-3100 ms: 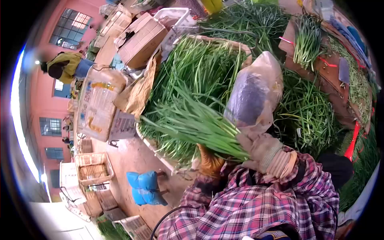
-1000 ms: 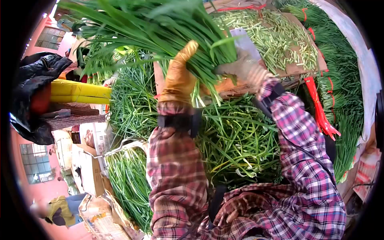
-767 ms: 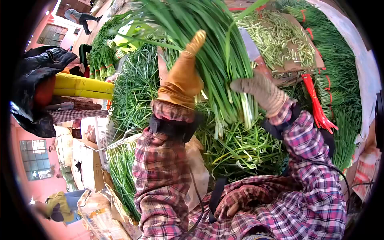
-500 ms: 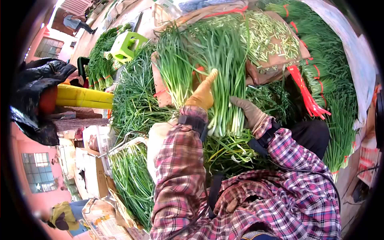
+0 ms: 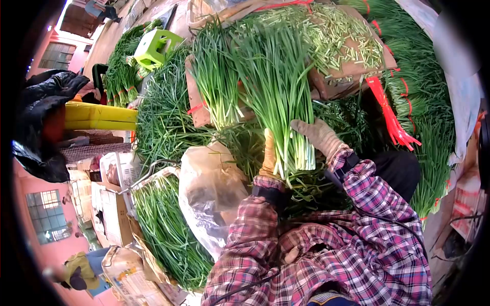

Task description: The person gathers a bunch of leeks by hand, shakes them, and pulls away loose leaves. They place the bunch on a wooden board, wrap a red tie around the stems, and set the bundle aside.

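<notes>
A large bunch of garlic chives (image 5: 286, 97) stands between my two gloved hands, green leaves pointing away and pale cut ends toward me. My left hand (image 5: 269, 155), in a yellowish glove, is closed along the bunch's left side near the stem ends; its fingers are partly hidden by the stalks. On the opposite side my right hand (image 5: 317, 135), in a greyish-beige glove, grips the bunch with its fingertips over the outer stalks. A smaller bunch of chives (image 5: 219, 97) lies on the board just to the left.
Chopped stem pieces (image 5: 347, 48) cover a brown board (image 5: 337, 84). Red ties (image 5: 390, 115) hang at its right corner. Tied chive bundles (image 5: 423, 102) line the right side. Loose chives (image 5: 168, 112), a clear plastic bag (image 5: 206, 178) and a green stool (image 5: 155, 48) are at left.
My left hand has moved from across the front of the bunch down to its lower left side. The plastic bag is now uncovered. My right hand stays at the bunch's right side.
</notes>
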The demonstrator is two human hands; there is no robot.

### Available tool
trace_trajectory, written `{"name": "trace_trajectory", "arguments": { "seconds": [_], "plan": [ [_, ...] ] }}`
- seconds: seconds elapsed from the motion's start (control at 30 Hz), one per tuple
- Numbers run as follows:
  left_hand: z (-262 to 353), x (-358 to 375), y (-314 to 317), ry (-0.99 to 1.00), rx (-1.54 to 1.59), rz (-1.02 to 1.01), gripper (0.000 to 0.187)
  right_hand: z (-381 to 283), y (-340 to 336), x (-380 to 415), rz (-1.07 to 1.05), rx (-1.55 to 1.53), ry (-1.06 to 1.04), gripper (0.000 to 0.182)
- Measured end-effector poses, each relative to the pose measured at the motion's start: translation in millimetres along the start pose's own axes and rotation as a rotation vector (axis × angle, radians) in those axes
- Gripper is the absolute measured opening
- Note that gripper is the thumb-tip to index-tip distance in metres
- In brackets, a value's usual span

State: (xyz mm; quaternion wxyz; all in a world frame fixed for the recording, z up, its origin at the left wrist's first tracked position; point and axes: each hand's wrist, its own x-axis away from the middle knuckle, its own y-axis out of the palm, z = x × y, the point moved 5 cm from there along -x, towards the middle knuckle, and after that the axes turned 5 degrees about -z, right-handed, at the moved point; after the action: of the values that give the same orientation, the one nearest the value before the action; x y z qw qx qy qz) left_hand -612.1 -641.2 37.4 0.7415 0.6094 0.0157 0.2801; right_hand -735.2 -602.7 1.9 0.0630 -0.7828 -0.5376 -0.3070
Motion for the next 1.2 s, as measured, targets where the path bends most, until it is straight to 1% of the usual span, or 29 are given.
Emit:
{"name": "trace_trajectory", "arguments": {
  "seconds": [0.03,0.07,0.1,0.13,0.2,0.23,0.27,0.3,0.33,0.37,0.4,0.43,0.47,0.5,0.53,0.57,0.6,0.63,0.7,0.73,0.8,0.83,0.93,0.97,1.0,1.07,1.1,1.13,1.2],
  "plan": [
    [-2.4,1.7,-1.9,-0.05,0.003,-0.039,0.068,19.4,-17.6,-19.5,-0.002,0.079,-0.101,0.061],
    [-4.2,2.8,-2.6,-0.097,0.004,-0.082,0.067,11.2,-17.8,-18.1,-0.005,0.159,-0.205,0.075],
    [-6.3,3.6,1.5,-0.067,-0.015,-0.07,0.065,6.0,-23.7,-7.8,-0.003,0.301,-0.197,0.079],
    [-9.8,-0.4,-2.9,-0.123,0.017,-0.129,0.064,5.8,-26.3,-8.0,-0.003,0.311,-0.193,0.079],
    [-11.7,-6.4,-10.1,-0.089,0.058,-0.119,0.061,0.4,-45.0,-11.1,0.149,0.934,-0.282,0.072],
    [-13.5,-7.5,-9.6,-0.086,0.066,-0.125,0.061,0.3,-60.3,-9.2,0.104,0.3,-0.356,0.059],
    [-13.7,-6.3,-2.1,-0.077,0.088,-0.123,0.059,-24.7,-46.7,14.7,0.104,0.31,-0.354,0.059],
    [-14.2,-5.8,1.7,-0.065,0.111,-0.122,0.057,-82.6,-20.3,66.9,0.376,0.765,-0.445,0.054],
    [-14.4,-6.8,-0.9,-0.059,0.124,-0.126,0.057,-117.3,3.6,100.7,0.65,1.221,-0.525,0.049],
    [-15.0,-7.9,-5.3,-0.087,0.134,-0.128,0.057,-117.3,17.7,103.2,0.567,1.328,-0.639,0.046],
    [-14.6,-8.7,-5.9,-0.12,0.14,-0.134,0.057,-114.4,31.7,101.8,0.418,1.394,-0.634,0.04],
    [-10.3,-9.6,-8.7,-0.082,0.061,-0.082,0.059,-111.8,45.4,98.0,0.346,1.511,-0.575,0.037],
    [-13.1,-12.9,-10.7,-0.07,0.123,-0.074,0.06,-107.8,55.7,93.4,0.272,1.623,-0.518,0.035],
    [-12.0,-12.4,-7.4,-0.065,0.104,-0.061,0.058,-102.7,60.1,89.0,0.314,1.685,-0.611,0.027],
    [-10.2,-12.0,-2.7,-0.058,0.084,-0.054,0.056,-96.6,60.8,81.7,0.396,1.774,-0.637,0.02],
    [-6.3,-10.8,5.6,-0.001,0.019,-0.054,0.057,-100.9,61.6,83.5,0.438,1.783,-0.718,0.016],
    [-7.7,-8.3,4.8,-0.053,0.117,-0.07,0.057,-103.6,62.0,88.1,0.477,1.789,-0.794,0.015],
    [-6.9,-6.4,6.0,-0.063,0.112,-0.054,0.057,-105.8,63.0,98.3,0.526,1.725,-0.924,0.013],
    [-8.8,-7.3,1.1,-0.139,0.113,-0.047,0.055,-101.8,74.7,118.7,0.488,1.811,-0.922,0.012],
    [-12.0,-11.9,-6.0,-0.142,0.145,-0.099,0.054,-96.1,81.7,130.0,0.48,1.867,-0.918,0.013],
    [-6.4,-5.7,15.3,-0.095,0.137,-0.103,0.05,-80.9,89.9,145.8,0.408,1.772,-1.039,0.014],
    [-8.4,-7.8,12.8,-0.122,0.151,-0.124,0.05,-76.2,91.6,149.6,0.378,1.782,-0.987,0.015],
    [-7.6,-6.5,22.9,-0.143,0.158,-0.132,0.051,-70.0,92.7,156.6,0.328,1.722,-0.966,0.015],
    [-4.5,-8.8,21.4,-0.077,0.053,-0.133,0.049,-71.3,91.6,159.5,0.337,1.704,-0.981,0.015],
    [-4.5,-7.3,26.8,-0.073,0.045,-0.128,0.049,-73.0,90.7,161.5,0.319,1.698,-0.958,0.015],
    [-7.3,-5.3,22.4,-0.165,0.054,-0.136,0.055,-74.6,90.7,167.2,0.355,1.701,-1.005,0.015],
    [-3.1,-5.7,32.0,-0.114,0.0,-0.132,0.055,-72.9,86.6,162.7,0.23,1.634,-1.022,0.014],
    [-6.6,-8.2,30.7,-0.124,0.054,-0.106,0.055,-77.4,82.4,165.0,0.251,1.622,-1.06,0.013],
    [-4.6,-7.5,31.9,-0.084,0.045,-0.081,0.054,-75.6,71.0,160.4,0.266,1.549,-1.048,0.013]
  ]
}}
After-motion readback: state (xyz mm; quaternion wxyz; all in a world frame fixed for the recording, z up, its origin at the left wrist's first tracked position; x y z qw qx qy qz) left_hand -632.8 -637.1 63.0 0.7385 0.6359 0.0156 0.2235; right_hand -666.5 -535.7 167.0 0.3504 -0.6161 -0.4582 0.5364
